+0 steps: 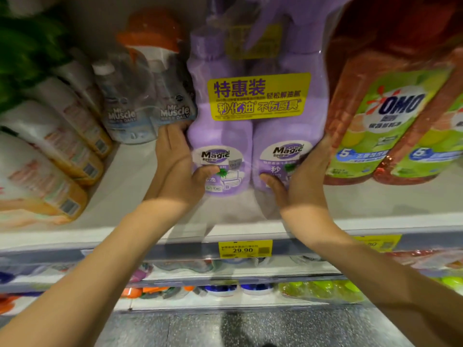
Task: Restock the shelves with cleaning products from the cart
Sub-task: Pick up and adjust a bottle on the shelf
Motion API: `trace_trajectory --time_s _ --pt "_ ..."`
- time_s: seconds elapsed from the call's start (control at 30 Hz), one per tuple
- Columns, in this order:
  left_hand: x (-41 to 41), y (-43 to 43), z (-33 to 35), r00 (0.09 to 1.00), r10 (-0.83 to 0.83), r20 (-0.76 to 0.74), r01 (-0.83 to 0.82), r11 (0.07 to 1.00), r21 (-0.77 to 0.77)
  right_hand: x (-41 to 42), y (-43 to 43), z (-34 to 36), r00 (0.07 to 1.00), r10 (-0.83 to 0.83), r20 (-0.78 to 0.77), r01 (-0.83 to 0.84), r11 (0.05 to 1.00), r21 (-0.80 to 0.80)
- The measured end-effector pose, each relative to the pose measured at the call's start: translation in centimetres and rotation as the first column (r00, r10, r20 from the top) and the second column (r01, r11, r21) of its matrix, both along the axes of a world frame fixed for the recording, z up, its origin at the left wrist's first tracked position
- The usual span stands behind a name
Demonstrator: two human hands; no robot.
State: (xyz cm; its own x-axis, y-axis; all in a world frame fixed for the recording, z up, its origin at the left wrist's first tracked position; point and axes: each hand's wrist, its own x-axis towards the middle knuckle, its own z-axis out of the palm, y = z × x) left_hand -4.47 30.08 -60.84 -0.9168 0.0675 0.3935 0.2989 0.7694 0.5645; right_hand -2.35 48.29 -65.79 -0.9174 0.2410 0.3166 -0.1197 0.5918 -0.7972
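Head view, purple twin pack (250, 136): seemingly resting upright on the shelf (130, 176), between the Mr Muscle pack (150, 108) and the OMO bottles (390, 121).
Left hand (175, 166): fingers (172, 135) lying along the pack's left side, thumb wrapping its front, gripping.
Right hand (305, 176): gripping the right side likewise.

View: you have one wide-angle camera, worn on your head.
Facing: it looks forward at the shelf (130, 171), with the floor (175, 329) at 6 o'clock.
Nearness: close; your left hand (175, 171) and right hand (305, 176) sit mid-frame, forearms entering from 7 and 5 o'clock.
Top: the purple twin pack (258, 96) runs out of frame at 12 o'clock.
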Motion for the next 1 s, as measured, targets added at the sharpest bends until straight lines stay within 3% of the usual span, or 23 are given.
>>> trace_trajectory --time_s 0.13,0.33,0.53,1.0 --pt "-0.9 0.2 -0.1 1.000 0.012 -0.011 -0.012 1.000 0.001 -1.3 -0.9 0.9 0.991 -0.071 0.111 0.054 0.987 0.151" --pt "-2.0 0.1 -0.1 0.996 -0.054 -0.075 0.061 0.994 0.090 0.5 -0.5 2.3 0.974 0.060 0.217 -0.058 0.998 -0.017" --pt "-3.7 1.3 -0.1 0.997 -0.001 -0.076 0.003 1.000 0.031 -0.3 -1.1 3.7 0.887 0.201 0.415 -0.241 0.969 0.046" --pt "-8.1 2.0 -0.5 0.989 0.147 -0.013 -0.147 0.975 -0.169 -3.1 -0.5 2.3 0.915 0.199 0.351 -0.246 0.964 0.096"
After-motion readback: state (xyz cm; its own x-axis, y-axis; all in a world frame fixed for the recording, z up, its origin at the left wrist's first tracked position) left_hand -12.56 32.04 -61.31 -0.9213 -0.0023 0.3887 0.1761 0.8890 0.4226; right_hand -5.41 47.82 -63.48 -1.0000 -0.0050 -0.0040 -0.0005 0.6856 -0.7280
